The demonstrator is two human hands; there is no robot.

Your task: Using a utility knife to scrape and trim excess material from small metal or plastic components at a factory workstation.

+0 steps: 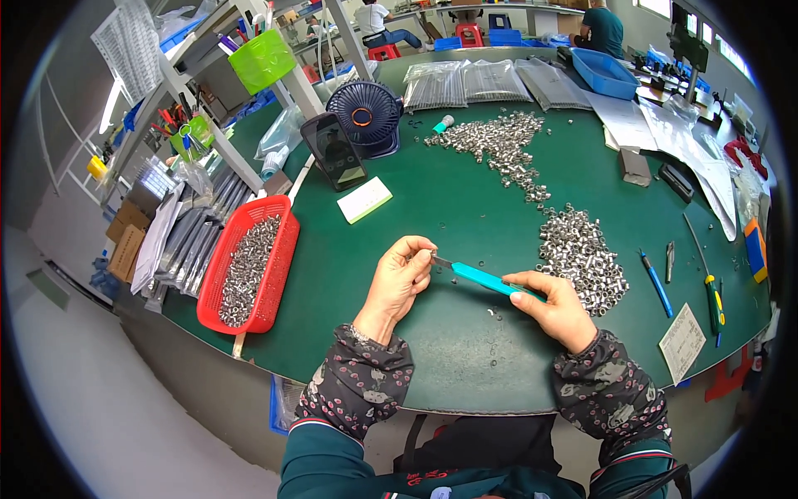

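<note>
My right hand (555,308) is closed round a teal-handled craft knife (484,278), its blade pointing left. The thumb and fingers of my left hand (397,279) are pinched together at the blade's tip. Between them is a small metal sleeve (433,253), mostly hidden by the fingers. A heap of short silvery metal sleeves (582,262) lies just beyond my right hand. Farther back spreads a second, looser heap of sleeves (499,145). Tiny ring-like scraps (493,339) are scattered on the green tabletop (449,382) below the knife.
At the left edge stands a red basket (287,249) partly filled with small metal pieces. A phone (334,151), a fan (364,116) and a notepad (364,200) are behind my left hand. A blue pen-like tool (656,284) and a screwdriver (713,301) lie at right.
</note>
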